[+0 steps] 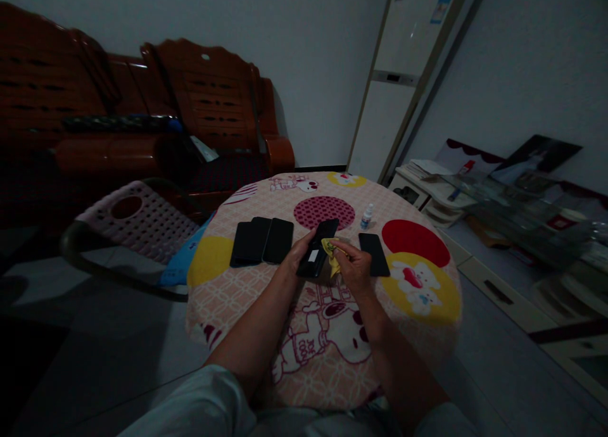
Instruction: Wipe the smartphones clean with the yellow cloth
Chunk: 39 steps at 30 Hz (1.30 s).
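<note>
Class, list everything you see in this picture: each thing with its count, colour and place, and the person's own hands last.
phones: three, black, in a row on the table's left
phone: one, black, flat, right of the hands
held phone: one, black, white sticker
cloth: one, yellow, against held phone
bottle: one, small, white, upright
table: one, patterned cover
chair: one, pink, left
sofa: brown, behind
left hand: holds held phone
right hand: pinches cloth
</note>
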Tool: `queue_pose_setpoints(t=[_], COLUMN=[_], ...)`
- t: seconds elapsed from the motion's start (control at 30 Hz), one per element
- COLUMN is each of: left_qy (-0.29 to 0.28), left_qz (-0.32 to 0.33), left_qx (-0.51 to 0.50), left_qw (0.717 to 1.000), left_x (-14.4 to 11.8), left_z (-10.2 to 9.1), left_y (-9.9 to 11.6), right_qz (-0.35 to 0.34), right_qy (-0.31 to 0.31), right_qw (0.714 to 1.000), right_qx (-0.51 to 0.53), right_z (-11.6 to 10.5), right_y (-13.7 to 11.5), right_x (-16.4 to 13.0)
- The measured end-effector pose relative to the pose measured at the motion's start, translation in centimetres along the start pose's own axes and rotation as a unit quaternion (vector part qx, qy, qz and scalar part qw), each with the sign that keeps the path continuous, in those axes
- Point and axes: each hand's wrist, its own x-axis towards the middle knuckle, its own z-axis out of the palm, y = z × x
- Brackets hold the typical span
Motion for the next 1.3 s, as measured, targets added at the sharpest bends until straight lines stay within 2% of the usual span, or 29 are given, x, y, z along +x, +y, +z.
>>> queue_pose_setpoints(t=[0.23, 0.37, 0.53, 0.63, 0.83, 1.17, 1.3], left_qy=[-0.031, -0.016, -0.039, -0.036, -0.033, -0.070, -0.054], left_qz=[-0.010, -0.005, -0.010, -0.005, 0.066, 0.071, 0.068], left_qx=[0.013, 0.024, 0.014, 0.008, -0.007, -0.025, -0.010], left_qw=[0.999, 1.000, 0.999, 0.999, 0.997, 0.995, 0.996], left_x=[0.0, 0.0, 0.1, 0.0, -0.3, -0.2, -0.2], left_z=[0.0, -0.2, -0.5, -0.5, -0.4, -0.4, -0.4], left_y=[-0.1, 0.1, 0.2, 0.3, 0.5, 0.4, 0.4], right_qz=[-0.016, -0.043, -0.074, -0.096, -0.123, -0.209, -0.205], right_qy=[0.051, 0.024, -0.009, -0.002, 0.031, 0.034, 0.035], right_qw=[0.998, 0.998, 0.995, 0.993, 0.989, 0.975, 0.975], right_qx=[-0.023, -0.038, -0.059, -0.072, -0.078, -0.070, -0.080], right_z=[-0.4, -0.3, -0.2, -0.3, -0.3, 0.2, 0.3], right_y=[0.1, 0.0, -0.8, -1.2, -1.5, -1.5, -1.6], right_x=[0.5, 0.3, -0.1, -0.3, -0.4, -0.7, -0.7])
